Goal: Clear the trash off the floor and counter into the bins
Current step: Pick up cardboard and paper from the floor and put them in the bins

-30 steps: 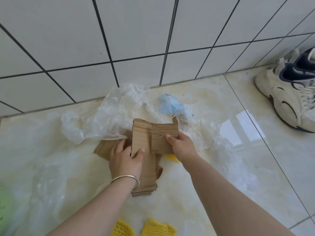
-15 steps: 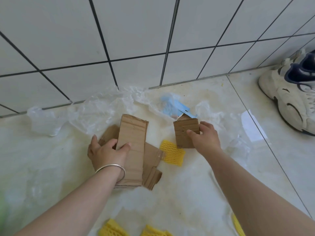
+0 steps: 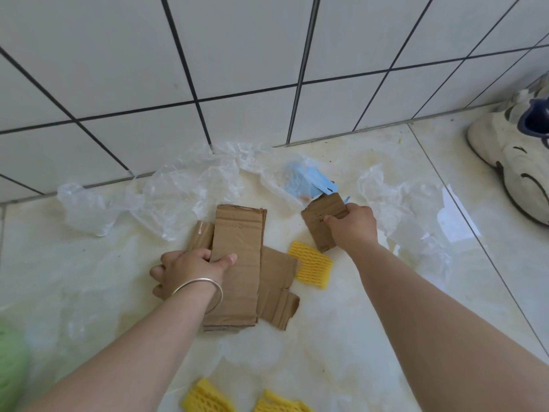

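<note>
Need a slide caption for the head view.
Left hand grips large cardboard, right hand grips small cardboard piece over littered floor.

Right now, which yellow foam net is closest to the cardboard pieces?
The yellow foam net lying between both hands, touching the large cardboard; the other two sit apart at the bottom edge.

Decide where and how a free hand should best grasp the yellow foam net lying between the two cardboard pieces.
Probably pinch the foam net at its near right corner, coming from above on the right. It lies flat on the floor; its left edge abuts the big cardboard, and the right hand with the small cardboard crowds its far side.
</note>
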`<move>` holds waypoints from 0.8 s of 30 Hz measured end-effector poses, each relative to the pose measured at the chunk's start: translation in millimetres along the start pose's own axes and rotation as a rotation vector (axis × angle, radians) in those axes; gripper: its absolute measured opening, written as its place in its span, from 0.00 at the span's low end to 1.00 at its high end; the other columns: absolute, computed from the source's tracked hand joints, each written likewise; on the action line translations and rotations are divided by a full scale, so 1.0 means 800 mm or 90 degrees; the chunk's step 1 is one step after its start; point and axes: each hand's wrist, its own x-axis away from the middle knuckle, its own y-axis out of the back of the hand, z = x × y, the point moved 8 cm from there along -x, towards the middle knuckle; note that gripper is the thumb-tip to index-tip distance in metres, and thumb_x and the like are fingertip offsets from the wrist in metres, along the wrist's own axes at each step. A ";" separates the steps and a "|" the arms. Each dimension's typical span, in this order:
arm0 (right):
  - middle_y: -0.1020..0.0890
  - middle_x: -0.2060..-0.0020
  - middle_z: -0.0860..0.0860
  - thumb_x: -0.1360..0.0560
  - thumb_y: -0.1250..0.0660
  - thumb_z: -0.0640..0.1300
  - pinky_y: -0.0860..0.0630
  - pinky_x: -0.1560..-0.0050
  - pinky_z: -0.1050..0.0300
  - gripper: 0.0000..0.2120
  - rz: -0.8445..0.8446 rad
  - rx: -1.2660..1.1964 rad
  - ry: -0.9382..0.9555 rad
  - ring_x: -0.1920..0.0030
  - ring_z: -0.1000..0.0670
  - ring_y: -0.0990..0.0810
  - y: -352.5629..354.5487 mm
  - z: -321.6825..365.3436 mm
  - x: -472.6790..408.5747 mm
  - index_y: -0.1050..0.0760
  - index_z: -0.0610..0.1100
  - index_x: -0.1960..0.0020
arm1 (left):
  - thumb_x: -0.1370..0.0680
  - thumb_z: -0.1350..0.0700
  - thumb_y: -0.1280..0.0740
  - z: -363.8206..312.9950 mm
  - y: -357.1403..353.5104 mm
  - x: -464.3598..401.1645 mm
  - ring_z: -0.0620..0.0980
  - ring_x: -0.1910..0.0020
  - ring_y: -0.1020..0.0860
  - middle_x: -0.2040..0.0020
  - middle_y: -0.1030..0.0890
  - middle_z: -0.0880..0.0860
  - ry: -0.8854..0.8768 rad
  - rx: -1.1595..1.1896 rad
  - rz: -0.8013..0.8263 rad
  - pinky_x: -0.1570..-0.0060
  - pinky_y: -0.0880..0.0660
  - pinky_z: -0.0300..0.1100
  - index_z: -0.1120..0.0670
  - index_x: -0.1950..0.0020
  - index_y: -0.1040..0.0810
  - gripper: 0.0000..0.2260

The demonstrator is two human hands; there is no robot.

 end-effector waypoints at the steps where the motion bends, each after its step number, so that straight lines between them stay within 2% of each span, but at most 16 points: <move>1: 0.22 0.44 0.41 0.26 0.34 0.44 0.26 0.50 0.53 0.14 0.012 0.001 -0.010 0.43 0.42 0.23 -0.002 0.000 0.000 0.24 0.38 0.44 | 0.34 0.36 0.30 -0.001 -0.001 0.001 0.57 0.36 0.38 0.36 0.33 0.52 0.006 -0.001 0.006 0.38 0.37 0.50 0.44 0.46 0.21 0.21; 7: 0.21 0.50 0.44 0.26 0.34 0.45 0.27 0.55 0.54 0.14 0.090 -0.015 -0.036 0.53 0.46 0.25 -0.018 -0.002 0.023 0.29 0.41 0.43 | 0.33 0.35 0.32 0.000 -0.015 0.012 0.58 0.35 0.37 0.36 0.32 0.53 -0.003 -0.031 0.008 0.34 0.40 0.49 0.44 0.46 0.21 0.21; 9: 0.23 0.54 0.47 0.27 0.31 0.44 0.28 0.59 0.55 0.17 0.091 -0.067 -0.039 0.56 0.47 0.25 -0.016 -0.010 0.035 0.32 0.43 0.41 | 0.33 0.35 0.32 0.003 -0.019 0.015 0.58 0.35 0.36 0.36 0.31 0.52 -0.014 -0.033 0.003 0.34 0.40 0.49 0.45 0.47 0.21 0.20; 12: 0.22 0.53 0.47 0.28 0.29 0.42 0.28 0.64 0.59 0.23 0.105 -0.135 -0.034 0.56 0.48 0.23 -0.007 -0.021 0.051 0.33 0.48 0.37 | 0.33 0.34 0.33 0.008 -0.020 0.015 0.58 0.35 0.36 0.36 0.31 0.52 -0.021 -0.037 0.005 0.34 0.40 0.49 0.45 0.48 0.20 0.20; 13: 0.21 0.53 0.48 0.28 0.30 0.41 0.28 0.64 0.59 0.21 0.115 -0.142 -0.033 0.55 0.48 0.23 -0.003 -0.026 0.054 0.31 0.48 0.38 | 0.33 0.34 0.33 0.009 -0.022 0.015 0.58 0.35 0.36 0.36 0.31 0.52 -0.024 -0.039 0.007 0.34 0.39 0.49 0.45 0.48 0.20 0.20; 16: 0.18 0.52 0.45 0.27 0.31 0.39 0.26 0.56 0.57 0.07 0.129 -0.185 -0.048 0.55 0.48 0.22 0.013 -0.038 0.060 0.24 0.47 0.51 | 0.33 0.34 0.33 0.010 -0.025 0.015 0.58 0.36 0.36 0.37 0.31 0.51 -0.035 -0.042 0.010 0.34 0.39 0.50 0.45 0.50 0.20 0.19; 17: 0.17 0.53 0.44 0.27 0.32 0.37 0.26 0.56 0.58 0.05 0.127 -0.206 -0.050 0.56 0.47 0.22 0.018 -0.040 0.061 0.23 0.46 0.53 | 0.32 0.34 0.33 0.011 -0.025 0.016 0.58 0.36 0.35 0.37 0.31 0.51 -0.038 -0.039 0.007 0.34 0.38 0.50 0.46 0.51 0.20 0.19; 21: 0.19 0.59 0.47 0.26 0.34 0.35 0.28 0.64 0.63 0.05 0.135 -0.257 -0.059 0.61 0.50 0.22 0.033 -0.043 0.067 0.23 0.44 0.52 | 0.32 0.35 0.33 0.014 -0.025 0.016 0.56 0.37 0.33 0.40 0.29 0.52 -0.058 -0.022 -0.002 0.36 0.34 0.50 0.47 0.56 0.21 0.17; 24: 0.19 0.62 0.52 0.25 0.34 0.36 0.28 0.64 0.64 0.05 0.153 -0.290 -0.054 0.62 0.54 0.21 0.038 -0.043 0.075 0.22 0.43 0.51 | 0.32 0.38 0.31 0.018 -0.021 0.018 0.56 0.44 0.27 0.45 0.27 0.52 -0.085 0.030 -0.010 0.43 0.28 0.48 0.49 0.63 0.23 0.15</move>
